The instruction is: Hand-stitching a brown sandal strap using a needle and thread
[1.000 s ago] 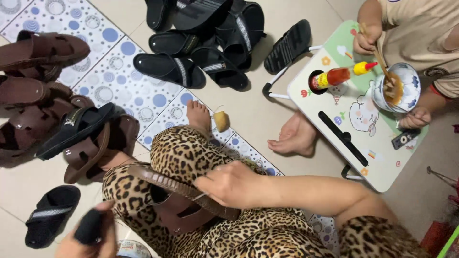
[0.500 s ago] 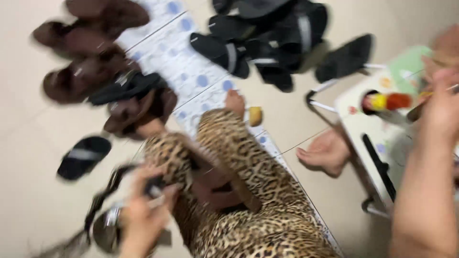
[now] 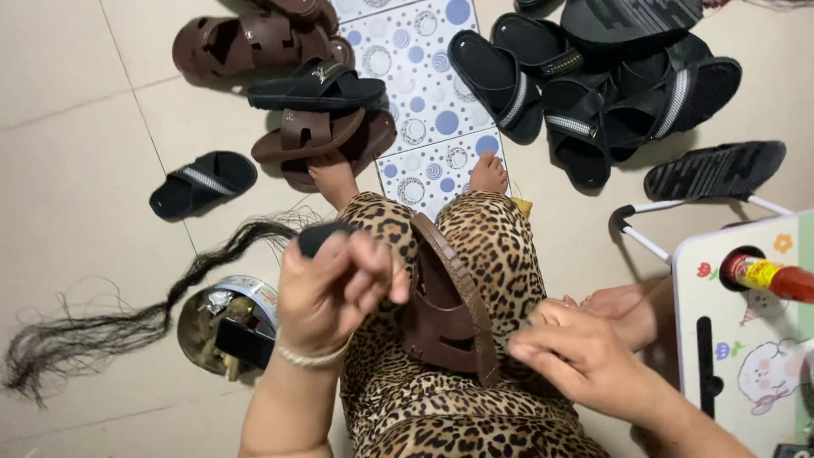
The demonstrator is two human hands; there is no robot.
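At the right edge of the frame, a red bottle with a yellow label point(image 3: 767, 276) lies on the small table. Lower left, a round tin point(image 3: 227, 322) bears a pale printed wrapper.

left hand point(image 3: 335, 293) — fingers curled on black tool point(image 3: 320, 237) | right hand point(image 3: 577, 356) — beside brown sandal point(image 3: 445, 314) on lap

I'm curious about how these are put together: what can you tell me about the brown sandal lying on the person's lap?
The brown sandal looks like leather or something like it, a slide with broad straps and a stitched edge along the sole. It lies tilted on its side across the leopard-print trousers, sole edge uppermost. The left hand, gripping a dark object, is at its strap side; the right hand pinches near its lower edge, though I cannot tell whether a thread is held.
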